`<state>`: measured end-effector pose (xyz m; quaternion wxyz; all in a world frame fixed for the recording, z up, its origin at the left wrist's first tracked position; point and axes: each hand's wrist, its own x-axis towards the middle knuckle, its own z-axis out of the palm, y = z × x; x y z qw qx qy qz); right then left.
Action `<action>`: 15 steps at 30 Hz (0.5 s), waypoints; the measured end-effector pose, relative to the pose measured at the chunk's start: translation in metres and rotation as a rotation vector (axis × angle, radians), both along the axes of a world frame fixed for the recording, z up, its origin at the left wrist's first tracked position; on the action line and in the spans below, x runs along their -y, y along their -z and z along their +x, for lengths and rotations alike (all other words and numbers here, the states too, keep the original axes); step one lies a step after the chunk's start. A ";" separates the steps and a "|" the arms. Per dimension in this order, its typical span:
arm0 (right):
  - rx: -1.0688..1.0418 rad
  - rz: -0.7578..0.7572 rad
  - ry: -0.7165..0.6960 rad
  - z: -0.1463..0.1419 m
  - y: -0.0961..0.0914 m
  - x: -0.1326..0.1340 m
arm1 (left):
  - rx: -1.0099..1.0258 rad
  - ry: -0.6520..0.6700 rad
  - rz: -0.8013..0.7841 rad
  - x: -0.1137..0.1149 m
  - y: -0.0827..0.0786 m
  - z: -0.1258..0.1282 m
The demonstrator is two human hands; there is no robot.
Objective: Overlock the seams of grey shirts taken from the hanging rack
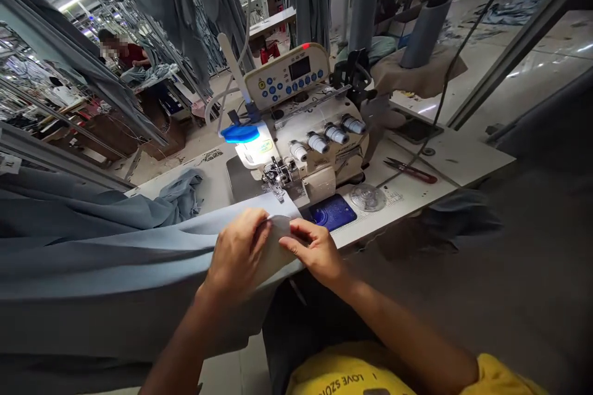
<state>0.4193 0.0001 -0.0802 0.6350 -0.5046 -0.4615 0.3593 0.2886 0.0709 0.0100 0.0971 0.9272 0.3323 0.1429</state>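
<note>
A large piece of blue-grey fabric (152,259) drapes over the table's left front edge and runs up to the sewing machine (319,136). Its edge is pinched in my left hand (238,247), just in front of the presser foot (279,190). Close beside it, my right hand (317,253) has thumb and fingers closed on the same fabric's edge. Between the two hands the cloth is raised in a small fold. The machine's lamp lights the needle area, and the fabric's far edge lies near the foot.
Right of my hands lie a dark blue phone-like object (334,212), a clear round disc (368,197) and red-handled scissors-like tweezers (412,170). A crumpled cloth bunch (180,192) rests on the table's left. Hanging fabric and a co-worker (125,52) are farther back.
</note>
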 end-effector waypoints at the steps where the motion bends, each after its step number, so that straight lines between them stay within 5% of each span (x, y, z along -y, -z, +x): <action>1: 0.022 0.004 0.019 -0.001 0.001 0.000 | 0.004 -0.014 0.036 0.000 0.001 0.000; 9: 0.082 -0.040 -0.002 0.004 -0.007 0.002 | -0.053 -0.016 0.296 0.005 0.003 0.003; 15: 0.061 -0.082 0.113 0.010 -0.002 -0.015 | -0.051 -0.137 0.270 -0.031 0.018 0.020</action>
